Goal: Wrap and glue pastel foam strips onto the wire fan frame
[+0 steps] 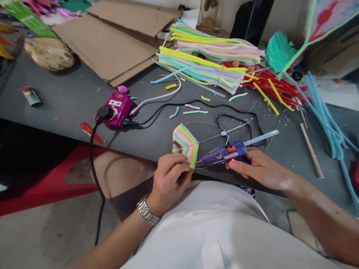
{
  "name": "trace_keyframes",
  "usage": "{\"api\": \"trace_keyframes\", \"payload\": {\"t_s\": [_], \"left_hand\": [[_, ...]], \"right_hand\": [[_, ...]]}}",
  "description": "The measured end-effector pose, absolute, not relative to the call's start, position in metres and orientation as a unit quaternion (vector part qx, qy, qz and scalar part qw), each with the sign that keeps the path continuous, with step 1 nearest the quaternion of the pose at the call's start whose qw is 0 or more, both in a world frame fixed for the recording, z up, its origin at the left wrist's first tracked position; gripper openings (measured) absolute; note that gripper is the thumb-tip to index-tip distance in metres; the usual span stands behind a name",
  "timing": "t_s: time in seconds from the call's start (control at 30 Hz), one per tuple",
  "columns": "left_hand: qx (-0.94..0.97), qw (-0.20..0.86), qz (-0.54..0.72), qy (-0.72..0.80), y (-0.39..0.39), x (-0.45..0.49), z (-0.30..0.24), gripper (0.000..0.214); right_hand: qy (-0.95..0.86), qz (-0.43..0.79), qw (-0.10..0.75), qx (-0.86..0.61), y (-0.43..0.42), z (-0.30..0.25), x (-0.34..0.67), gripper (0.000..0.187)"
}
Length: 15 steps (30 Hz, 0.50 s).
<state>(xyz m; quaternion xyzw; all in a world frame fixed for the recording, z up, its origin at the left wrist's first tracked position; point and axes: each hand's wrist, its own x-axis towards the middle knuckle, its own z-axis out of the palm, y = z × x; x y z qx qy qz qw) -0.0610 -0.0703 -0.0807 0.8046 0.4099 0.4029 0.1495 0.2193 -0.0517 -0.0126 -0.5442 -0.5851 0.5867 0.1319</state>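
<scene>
My left hand (pixel 169 181), with a metal watch on its wrist, pinches the lower edge of a fan-shaped piece of pastel foam strips (pixel 185 145). The piece is fixed on a thin wire frame (pixel 221 133) that reaches right across the grey table (pixel 64 101). My right hand (pixel 259 168) grips a blue hot glue gun (pixel 224 154), with a red light showing near my fingers. A translucent glue stick (pixel 260 138) sticks out of its back. The gun's nozzle (pixel 198 162) sits at the piece's right edge, close to my left fingers.
A magenta power socket (pixel 115 110) on the table feeds black and white cords, and one black cord drops over the edge. Bundled pastel strips (pixel 202 61), red sticks (pixel 272 87), blue strips (pixel 325 116), cardboard sheets (pixel 103 46) and loose offcuts lie around.
</scene>
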Motion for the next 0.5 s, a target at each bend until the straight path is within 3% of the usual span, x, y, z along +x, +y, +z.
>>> {"api": "trace_keyframes", "payload": {"t_s": [0.07,0.27,0.5], "left_hand": [[0.804,0.146,0.403,0.413,-0.070,-0.062,-0.082,0.021],[0.809,0.130,0.396,0.414,-0.072,-0.063,-0.082,0.017],[0.823,0.082,0.404,0.390,-0.064,-0.065,-0.093,0.009]], "right_hand": [[-0.547,0.602,0.196,-0.548,-0.055,-0.015,0.227,0.046],[-0.298,0.545,0.515,-0.590,-0.072,-0.024,0.247,0.031],[-0.139,0.443,0.601,-0.650,-0.088,-0.030,0.273,0.036]]}}
